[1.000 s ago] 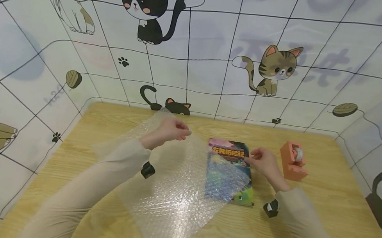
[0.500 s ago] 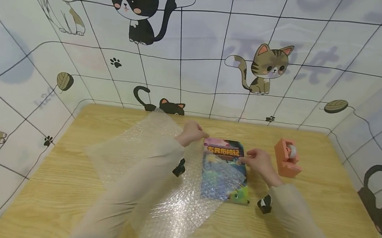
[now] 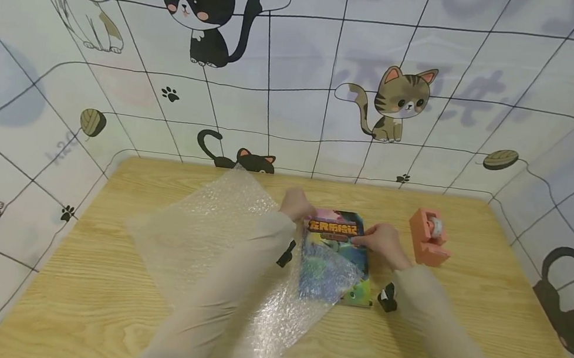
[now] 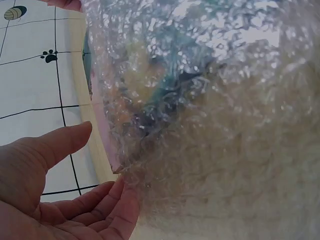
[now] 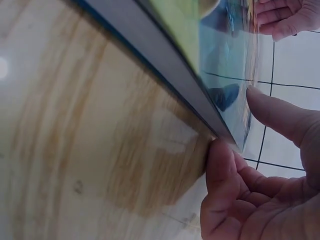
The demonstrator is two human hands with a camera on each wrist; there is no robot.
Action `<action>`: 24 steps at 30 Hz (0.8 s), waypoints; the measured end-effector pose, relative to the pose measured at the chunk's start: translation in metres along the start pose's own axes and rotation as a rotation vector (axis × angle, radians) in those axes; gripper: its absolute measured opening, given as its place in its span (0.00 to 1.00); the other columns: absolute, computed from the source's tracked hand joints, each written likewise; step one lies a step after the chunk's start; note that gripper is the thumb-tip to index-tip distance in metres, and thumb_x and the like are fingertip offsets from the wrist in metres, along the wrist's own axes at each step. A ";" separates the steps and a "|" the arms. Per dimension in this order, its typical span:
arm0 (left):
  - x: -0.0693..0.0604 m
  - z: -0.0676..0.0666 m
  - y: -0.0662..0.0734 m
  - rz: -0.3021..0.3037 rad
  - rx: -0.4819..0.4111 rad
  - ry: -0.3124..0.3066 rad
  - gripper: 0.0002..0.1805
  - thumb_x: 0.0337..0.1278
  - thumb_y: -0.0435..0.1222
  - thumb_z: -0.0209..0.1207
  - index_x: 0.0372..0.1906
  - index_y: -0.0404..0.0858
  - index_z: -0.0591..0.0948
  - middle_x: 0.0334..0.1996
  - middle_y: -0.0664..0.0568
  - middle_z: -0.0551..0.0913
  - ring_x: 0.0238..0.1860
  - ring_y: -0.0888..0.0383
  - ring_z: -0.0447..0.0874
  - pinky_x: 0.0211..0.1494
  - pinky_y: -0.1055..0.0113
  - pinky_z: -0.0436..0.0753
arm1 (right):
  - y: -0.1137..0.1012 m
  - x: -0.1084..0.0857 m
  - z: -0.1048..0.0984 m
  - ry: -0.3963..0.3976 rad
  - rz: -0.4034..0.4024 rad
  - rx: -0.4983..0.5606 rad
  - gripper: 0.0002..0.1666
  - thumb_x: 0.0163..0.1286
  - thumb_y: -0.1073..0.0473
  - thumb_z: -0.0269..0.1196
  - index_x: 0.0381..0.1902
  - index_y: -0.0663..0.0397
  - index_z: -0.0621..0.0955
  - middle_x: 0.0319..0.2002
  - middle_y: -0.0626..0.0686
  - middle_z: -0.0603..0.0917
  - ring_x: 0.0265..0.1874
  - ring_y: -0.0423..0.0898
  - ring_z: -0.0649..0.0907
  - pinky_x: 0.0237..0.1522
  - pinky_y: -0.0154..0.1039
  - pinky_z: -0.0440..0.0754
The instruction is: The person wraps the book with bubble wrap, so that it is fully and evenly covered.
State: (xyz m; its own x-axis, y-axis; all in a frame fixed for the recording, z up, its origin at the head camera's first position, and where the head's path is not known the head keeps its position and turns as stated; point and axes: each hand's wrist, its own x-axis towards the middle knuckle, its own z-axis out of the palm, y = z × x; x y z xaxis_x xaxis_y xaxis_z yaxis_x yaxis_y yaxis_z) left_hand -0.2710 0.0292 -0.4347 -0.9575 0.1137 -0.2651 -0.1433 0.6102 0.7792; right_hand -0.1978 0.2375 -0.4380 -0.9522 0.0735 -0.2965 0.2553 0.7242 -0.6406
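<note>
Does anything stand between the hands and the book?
On the left, yes: bubble wrap covers part of the book and reaches the left hand's fingers at its upper left corner. Nothing visible stands between the right hand and the book's right edge.

Bright, even light; white glare streaks the wrap [image 3: 279, 314] toward the table's [image 3: 484, 266] near edge; wrist views look soft

Coral tape disp. [image 3: 425, 242] on wood-grain tbl [image 3: 79, 279], rt side; gridded wall [image 3: 306, 57] behind w/ cartoon cats [image 3: 401, 95].
</note>
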 end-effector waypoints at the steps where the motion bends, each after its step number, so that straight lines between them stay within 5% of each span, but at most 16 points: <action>1: 0.001 0.001 -0.001 -0.006 0.004 -0.004 0.10 0.38 0.28 0.70 0.28 0.29 0.81 0.27 0.44 0.81 0.23 0.56 0.74 0.22 0.69 0.76 | -0.001 0.001 0.001 0.003 0.008 -0.003 0.20 0.57 0.54 0.69 0.12 0.57 0.76 0.08 0.44 0.67 0.12 0.40 0.62 0.19 0.35 0.62; 6: 0.000 0.002 0.000 -0.019 0.019 0.001 0.09 0.38 0.27 0.70 0.26 0.29 0.81 0.24 0.46 0.78 0.22 0.56 0.69 0.19 0.68 0.73 | -0.004 0.007 0.004 0.012 0.062 -0.040 0.29 0.56 0.53 0.70 0.05 0.49 0.66 0.07 0.43 0.58 0.10 0.39 0.56 0.17 0.35 0.59; 11: -0.003 0.002 0.005 -0.020 0.042 0.025 0.08 0.38 0.27 0.68 0.24 0.31 0.78 0.23 0.47 0.74 0.23 0.56 0.64 0.20 0.67 0.69 | -0.007 0.014 0.006 0.039 0.101 -0.080 0.25 0.54 0.53 0.71 0.08 0.51 0.69 0.09 0.44 0.61 0.13 0.41 0.61 0.20 0.35 0.64; 16: -0.004 0.003 0.010 -0.071 0.018 0.033 0.12 0.39 0.26 0.67 0.18 0.36 0.73 0.20 0.48 0.72 0.20 0.56 0.64 0.18 0.67 0.66 | -0.009 0.017 0.005 0.058 0.154 -0.011 0.22 0.55 0.56 0.70 0.13 0.53 0.69 0.11 0.45 0.60 0.14 0.43 0.63 0.21 0.37 0.66; 24: 0.003 0.006 0.007 -0.187 -0.080 -0.026 0.06 0.42 0.23 0.61 0.29 0.29 0.77 0.19 0.45 0.69 0.12 0.58 0.55 0.14 0.65 0.58 | -0.002 0.015 0.003 0.033 0.179 0.117 0.25 0.56 0.58 0.69 0.10 0.50 0.66 0.09 0.45 0.58 0.12 0.42 0.59 0.20 0.38 0.63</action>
State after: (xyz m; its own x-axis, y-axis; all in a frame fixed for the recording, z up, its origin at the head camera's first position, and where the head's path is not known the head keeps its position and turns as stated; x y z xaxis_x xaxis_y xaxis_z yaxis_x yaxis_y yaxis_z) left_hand -0.2738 0.0382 -0.4338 -0.9055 0.0252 -0.4236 -0.3387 0.5585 0.7572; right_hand -0.2117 0.2350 -0.4436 -0.8944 0.2176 -0.3907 0.4367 0.6135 -0.6580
